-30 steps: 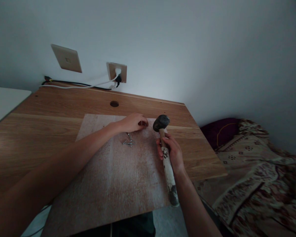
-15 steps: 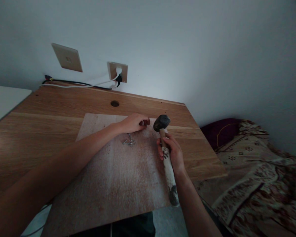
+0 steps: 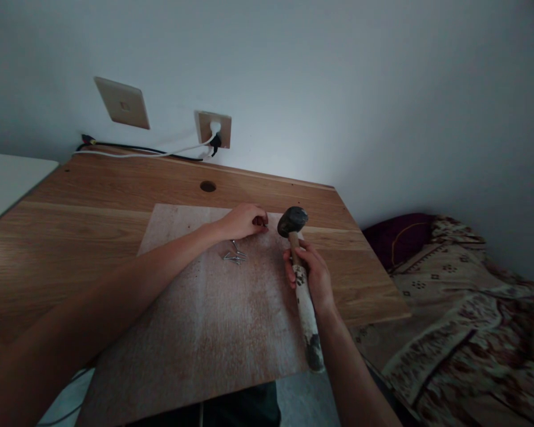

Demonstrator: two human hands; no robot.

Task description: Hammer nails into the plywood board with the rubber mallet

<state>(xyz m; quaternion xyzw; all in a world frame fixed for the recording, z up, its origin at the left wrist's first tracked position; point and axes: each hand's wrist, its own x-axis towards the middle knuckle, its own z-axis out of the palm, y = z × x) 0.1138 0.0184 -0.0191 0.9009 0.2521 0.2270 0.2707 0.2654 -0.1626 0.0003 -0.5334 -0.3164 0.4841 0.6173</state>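
Note:
My left hand point(image 3: 248, 221) rests low over the far part of a worn wooden board point(image 3: 231, 332). Its thumb and fingers are pinched, with a small glint of metal at the tips, seemingly a screw. Just nearer to me, several silver screws point(image 3: 235, 257) lie in a loose pile on the board. My right hand point(image 3: 314, 271) is wrapped round the upper handle of a mallet point(image 3: 303, 296). The mallet has a dark, rounded head and a wooden handle with patchy white paint. Its head points away from me, right of my left hand.
Under the board is a wooden desk point(image 3: 93, 237) with a round cable hole point(image 3: 207, 186). White and black cables point(image 3: 160, 153) run along its back edge to a wall socket point(image 3: 225, 130). Patterned bedding point(image 3: 449, 320) lies to the right. A white surface point(image 3: 13, 178) stands at left.
My left fingers have curled in slightly, and a bit of metal now shows at their tips. The right hand and mallet stay almost still.

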